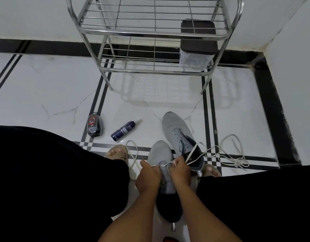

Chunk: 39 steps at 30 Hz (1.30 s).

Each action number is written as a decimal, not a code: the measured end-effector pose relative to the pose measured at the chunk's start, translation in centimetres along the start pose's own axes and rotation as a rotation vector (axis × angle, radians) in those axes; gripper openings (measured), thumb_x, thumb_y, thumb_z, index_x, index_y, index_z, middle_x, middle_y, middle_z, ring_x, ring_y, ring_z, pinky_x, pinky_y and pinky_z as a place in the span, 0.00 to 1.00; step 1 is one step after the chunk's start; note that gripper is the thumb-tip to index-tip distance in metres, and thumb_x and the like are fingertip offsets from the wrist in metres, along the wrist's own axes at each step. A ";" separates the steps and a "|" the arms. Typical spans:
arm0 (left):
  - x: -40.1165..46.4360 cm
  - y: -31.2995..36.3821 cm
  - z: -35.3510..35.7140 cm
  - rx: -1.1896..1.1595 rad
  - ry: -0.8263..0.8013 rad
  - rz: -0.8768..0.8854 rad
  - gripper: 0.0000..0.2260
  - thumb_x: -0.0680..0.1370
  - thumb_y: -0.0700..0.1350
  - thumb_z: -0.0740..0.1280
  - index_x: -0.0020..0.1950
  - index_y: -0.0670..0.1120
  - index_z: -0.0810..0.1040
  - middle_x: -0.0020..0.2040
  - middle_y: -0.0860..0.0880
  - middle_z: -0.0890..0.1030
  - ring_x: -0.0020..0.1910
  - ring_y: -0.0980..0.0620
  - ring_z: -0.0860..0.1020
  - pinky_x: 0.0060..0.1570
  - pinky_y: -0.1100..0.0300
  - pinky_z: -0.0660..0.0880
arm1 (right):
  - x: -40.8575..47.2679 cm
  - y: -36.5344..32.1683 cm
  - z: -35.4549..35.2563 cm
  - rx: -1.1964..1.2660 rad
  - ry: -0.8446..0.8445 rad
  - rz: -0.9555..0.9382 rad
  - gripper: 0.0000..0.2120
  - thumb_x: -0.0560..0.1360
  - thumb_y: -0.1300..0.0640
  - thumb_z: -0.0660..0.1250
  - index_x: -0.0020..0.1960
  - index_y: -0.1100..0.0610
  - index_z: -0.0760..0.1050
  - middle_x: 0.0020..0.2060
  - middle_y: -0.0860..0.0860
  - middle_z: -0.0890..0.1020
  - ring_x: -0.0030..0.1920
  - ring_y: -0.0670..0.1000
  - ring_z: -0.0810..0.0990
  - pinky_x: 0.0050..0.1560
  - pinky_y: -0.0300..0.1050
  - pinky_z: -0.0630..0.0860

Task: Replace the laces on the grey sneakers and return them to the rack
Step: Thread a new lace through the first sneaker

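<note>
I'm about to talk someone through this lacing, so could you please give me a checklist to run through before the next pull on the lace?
1. Near sneaker steady between the feet: ok.
2. Left hand pinching the lace: ok.
3. Right hand pinching the other end: ok.
4. Both ends equal: cannot tell.
5. Far sneaker laced: not ok; its eyelets are bare, and a loose lace lies beside it.
6. Rack has shelf room: ok.
</note>
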<state>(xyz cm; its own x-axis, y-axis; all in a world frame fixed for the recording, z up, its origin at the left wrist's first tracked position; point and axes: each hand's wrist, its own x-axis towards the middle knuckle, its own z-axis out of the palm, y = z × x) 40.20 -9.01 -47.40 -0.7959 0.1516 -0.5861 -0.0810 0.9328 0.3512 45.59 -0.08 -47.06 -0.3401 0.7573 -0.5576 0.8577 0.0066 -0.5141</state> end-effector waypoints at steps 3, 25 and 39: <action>-0.9 -0.6 0.6 0.045 -0.014 0.041 0.19 0.76 0.62 0.57 0.53 0.47 0.69 0.52 0.47 0.79 0.52 0.45 0.79 0.49 0.52 0.76 | -0.1 -0.1 0.5 -0.117 -0.091 -0.147 0.11 0.77 0.57 0.62 0.58 0.53 0.75 0.52 0.58 0.81 0.54 0.60 0.78 0.49 0.48 0.74; 0.0 -1.8 0.1 0.050 -0.018 0.047 0.08 0.81 0.52 0.52 0.54 0.49 0.65 0.53 0.45 0.79 0.50 0.45 0.78 0.43 0.55 0.68 | 1.4 0.1 0.9 0.119 -0.149 -0.039 0.06 0.75 0.61 0.63 0.46 0.50 0.73 0.44 0.51 0.79 0.48 0.55 0.78 0.50 0.46 0.75; 1.9 -2.2 0.4 0.190 -0.099 -0.001 0.08 0.80 0.45 0.50 0.53 0.48 0.67 0.55 0.45 0.79 0.52 0.46 0.76 0.44 0.56 0.67 | 1.1 0.3 1.9 -0.064 -0.142 -0.079 0.07 0.78 0.57 0.60 0.52 0.59 0.72 0.51 0.60 0.80 0.52 0.61 0.78 0.47 0.48 0.74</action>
<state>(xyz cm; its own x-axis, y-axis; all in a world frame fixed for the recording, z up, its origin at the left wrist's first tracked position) 39.14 -10.62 -49.57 -0.7323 0.1736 -0.6585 0.0407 0.9764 0.2121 44.74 -0.46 -49.01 -0.4548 0.6529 -0.6056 0.8472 0.1075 -0.5204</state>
